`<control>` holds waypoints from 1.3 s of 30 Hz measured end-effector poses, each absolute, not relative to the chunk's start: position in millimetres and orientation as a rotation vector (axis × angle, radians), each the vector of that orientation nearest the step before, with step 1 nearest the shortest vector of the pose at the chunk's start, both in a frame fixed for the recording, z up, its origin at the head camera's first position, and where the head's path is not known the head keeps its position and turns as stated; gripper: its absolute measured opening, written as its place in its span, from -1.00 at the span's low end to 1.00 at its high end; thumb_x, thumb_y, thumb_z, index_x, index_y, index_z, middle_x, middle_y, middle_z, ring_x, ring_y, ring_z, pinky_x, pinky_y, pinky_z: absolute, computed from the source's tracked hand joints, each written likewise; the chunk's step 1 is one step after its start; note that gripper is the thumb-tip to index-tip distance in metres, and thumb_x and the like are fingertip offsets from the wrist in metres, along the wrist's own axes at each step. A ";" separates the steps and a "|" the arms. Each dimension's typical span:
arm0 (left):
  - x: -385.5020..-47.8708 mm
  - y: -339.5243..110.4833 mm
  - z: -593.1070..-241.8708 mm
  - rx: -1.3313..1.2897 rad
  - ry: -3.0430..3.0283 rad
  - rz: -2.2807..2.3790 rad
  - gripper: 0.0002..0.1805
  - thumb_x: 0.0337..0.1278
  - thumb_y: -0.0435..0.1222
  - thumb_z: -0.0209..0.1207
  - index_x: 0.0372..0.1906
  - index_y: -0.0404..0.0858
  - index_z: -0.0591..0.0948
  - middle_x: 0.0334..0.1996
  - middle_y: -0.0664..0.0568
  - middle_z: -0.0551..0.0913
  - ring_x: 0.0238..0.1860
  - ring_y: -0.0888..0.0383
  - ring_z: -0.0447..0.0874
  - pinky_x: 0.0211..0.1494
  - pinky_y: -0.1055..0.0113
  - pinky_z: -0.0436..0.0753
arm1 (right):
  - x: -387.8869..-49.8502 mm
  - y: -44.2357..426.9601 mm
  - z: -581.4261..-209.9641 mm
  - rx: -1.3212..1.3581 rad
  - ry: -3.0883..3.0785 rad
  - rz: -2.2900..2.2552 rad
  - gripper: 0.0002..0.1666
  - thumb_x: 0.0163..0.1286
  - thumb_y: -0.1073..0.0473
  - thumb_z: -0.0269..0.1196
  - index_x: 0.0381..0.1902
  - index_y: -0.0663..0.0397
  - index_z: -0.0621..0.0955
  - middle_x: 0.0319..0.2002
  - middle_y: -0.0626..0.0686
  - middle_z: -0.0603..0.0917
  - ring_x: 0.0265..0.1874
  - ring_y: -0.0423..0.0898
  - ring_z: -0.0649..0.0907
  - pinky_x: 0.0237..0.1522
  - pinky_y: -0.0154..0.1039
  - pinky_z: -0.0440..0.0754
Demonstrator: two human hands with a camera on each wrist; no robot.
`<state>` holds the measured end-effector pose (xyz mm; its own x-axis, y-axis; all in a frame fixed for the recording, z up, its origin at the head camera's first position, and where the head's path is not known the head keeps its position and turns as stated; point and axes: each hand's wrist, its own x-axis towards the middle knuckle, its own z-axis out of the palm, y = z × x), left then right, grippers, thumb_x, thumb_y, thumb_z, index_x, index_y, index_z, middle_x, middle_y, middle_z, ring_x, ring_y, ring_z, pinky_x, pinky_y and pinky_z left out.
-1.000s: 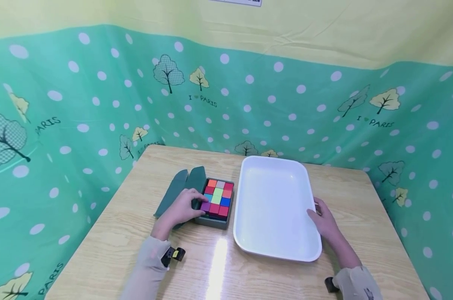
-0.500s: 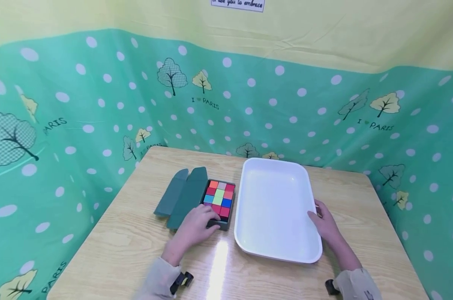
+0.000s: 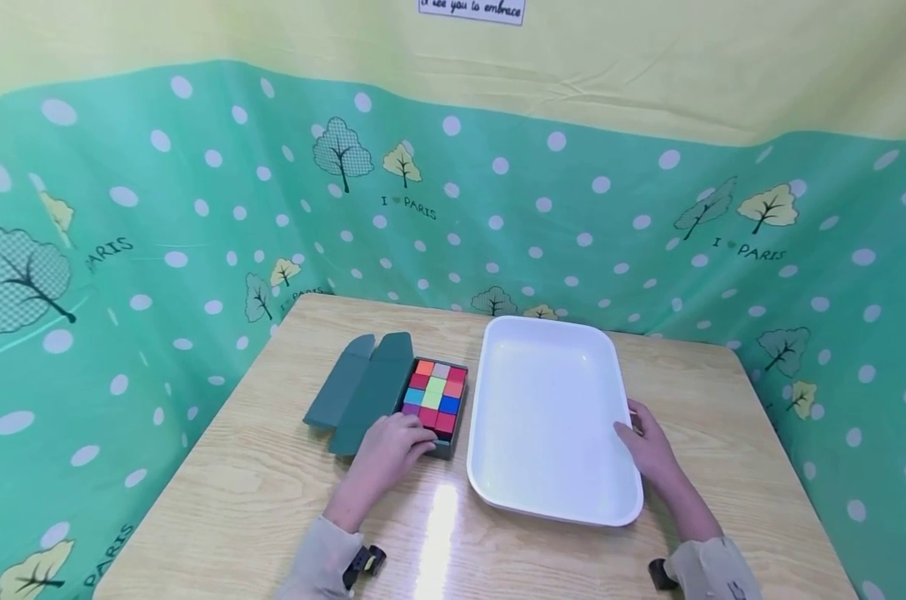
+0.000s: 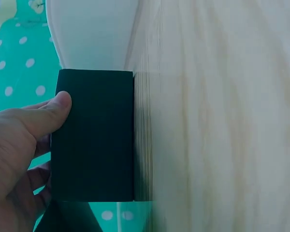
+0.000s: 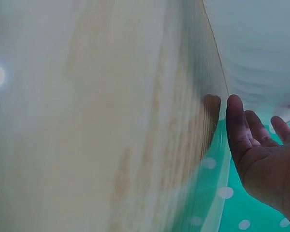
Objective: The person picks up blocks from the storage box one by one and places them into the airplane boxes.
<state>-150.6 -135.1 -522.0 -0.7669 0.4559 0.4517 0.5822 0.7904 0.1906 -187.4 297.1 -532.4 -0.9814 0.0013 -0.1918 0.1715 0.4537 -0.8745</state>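
Note:
In the head view, my left hand (image 3: 392, 450) is at the near end of a dark green cardboard box (image 3: 460, 417). Its thumb presses the outer end wall of the box (image 4: 96, 140) in the left wrist view, and the fingers reach over the rim, their tips hidden. Coloured cubes (image 3: 433, 393) in red, orange, blue, lime and purple fill most of the box. My right hand (image 3: 651, 446) rests against the right side of a white tray (image 3: 550, 417). In the right wrist view, the fingers of that hand (image 5: 266, 159) are loosely extended beside the tray wall.
The box's unfolded lid (image 3: 370, 392) lies to its left on the wooden table (image 3: 235, 467). The tray stands close to the right of the box. A green and yellow printed curtain (image 3: 543, 208) hangs behind and around the table.
My left hand has moved from the purple cube at the box's left side to its near end wall, and the box has shifted very slightly left. The right hand has stayed at the tray.

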 end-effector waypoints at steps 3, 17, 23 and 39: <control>-154.7 -144.1 -521.5 -0.774 -2.617 -0.457 -0.92 0.03 -0.16 0.42 -0.32 0.00 0.80 -0.43 0.23 0.65 -0.38 0.23 0.55 -0.35 0.32 0.50 | -187.3 296.8 -533.1 0.153 2.539 -1.558 -0.27 0.56 0.00 -0.07 0.52 0.16 0.00 0.37 0.41 0.18 0.27 0.34 0.34 0.12 0.12 0.48; -183.1 -198.6 -528.0 -0.667 -2.657 -0.526 -0.86 0.03 -0.24 0.42 -0.25 -0.08 0.79 -0.39 0.14 0.65 -0.32 0.14 0.54 -0.16 0.16 0.52 | -191.5 304.3 -539.1 0.101 2.561 -1.548 -0.29 0.54 0.03 -0.01 0.49 0.17 0.07 0.31 0.41 0.27 0.21 0.34 0.40 0.05 0.09 0.54; -193.9 -213.0 -529.0 -0.599 -2.714 -0.569 -0.86 0.10 -0.21 0.37 -0.21 -0.07 0.78 -0.38 0.17 0.61 -0.31 0.15 0.50 -0.12 0.16 0.48 | -190.2 308.8 -536.4 0.088 2.569 -1.511 -0.28 0.53 0.04 0.03 0.48 0.21 0.09 0.26 0.44 0.32 0.18 0.35 0.43 0.03 0.07 0.55; -177.6 -226.2 -535.2 -0.458 -2.721 -0.694 -0.80 0.04 -0.16 0.41 -0.23 -0.12 0.75 -0.28 0.09 0.67 -0.19 0.06 0.55 -0.05 0.07 0.55 | -170.0 320.0 -532.2 0.105 2.575 -1.313 -0.28 0.49 0.03 0.10 0.43 0.28 0.16 0.26 0.44 0.34 0.20 0.37 0.40 0.05 0.12 0.53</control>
